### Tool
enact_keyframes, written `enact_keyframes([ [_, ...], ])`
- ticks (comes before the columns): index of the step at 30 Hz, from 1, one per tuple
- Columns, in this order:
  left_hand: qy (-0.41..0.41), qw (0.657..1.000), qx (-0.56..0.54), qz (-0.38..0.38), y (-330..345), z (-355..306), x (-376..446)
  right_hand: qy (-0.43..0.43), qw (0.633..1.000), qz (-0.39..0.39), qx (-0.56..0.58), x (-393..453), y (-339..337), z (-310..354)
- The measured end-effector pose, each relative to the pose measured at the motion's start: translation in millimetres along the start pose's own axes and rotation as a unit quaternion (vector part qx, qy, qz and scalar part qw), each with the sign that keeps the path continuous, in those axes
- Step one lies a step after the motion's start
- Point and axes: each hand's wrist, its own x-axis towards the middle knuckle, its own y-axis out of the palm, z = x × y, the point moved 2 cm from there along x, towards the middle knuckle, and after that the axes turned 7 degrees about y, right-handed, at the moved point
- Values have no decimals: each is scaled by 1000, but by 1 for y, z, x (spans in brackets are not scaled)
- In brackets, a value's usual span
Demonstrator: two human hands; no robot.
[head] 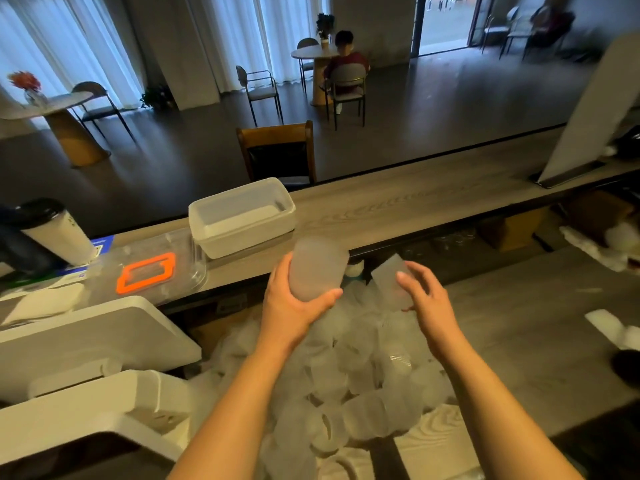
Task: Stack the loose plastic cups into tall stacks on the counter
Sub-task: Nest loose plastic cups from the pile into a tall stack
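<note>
Gripping a frosted stack of cups (317,268) with fingers and thumb curled round it, the left hand (294,306) holds it up at twelve o'clock of the loose cup pile (363,368) heaped on the counter (519,327). At three o'clock of the stack, just beside it, the right hand (427,299) pinches a single clear cup (391,282), tilted. At ten o'clock sits a white tub (242,216) on the raised ledge (415,199).
</note>
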Motion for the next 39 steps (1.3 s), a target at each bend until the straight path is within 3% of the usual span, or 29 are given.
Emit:
enact_keyframes([
  [3, 16, 996, 35, 76, -13, 2, -32, -14, 998, 32, 52, -31, 13, 23],
  [8, 42, 979, 67, 190, -32, 4, -73, -58, 996, 64, 30, -76, 34, 31],
  [16, 52, 978, 70, 188, -60, 2, -110, -119, 982, 87, -118, -129, 61, 27],
  [21, 63, 974, 85, 199, -72, 1, -123, -117, 976, 107, -149, -146, 69, 23],
  [27, 42, 981, 68, 177, -73, 2, -130, -69, 971, 166, -156, -154, 94, 4],
  [31, -33, 987, 14, 156, -66, 18, -135, -45, 975, 171, -133, -148, 94, -8],
  [36, -151, 978, -143, 33, -57, 36, -135, 5, 997, 28, -67, -120, 68, -24],
  [39, -189, 962, -194, -14, -54, 45, -130, 14, 997, -13, -73, -97, 47, -34],
])
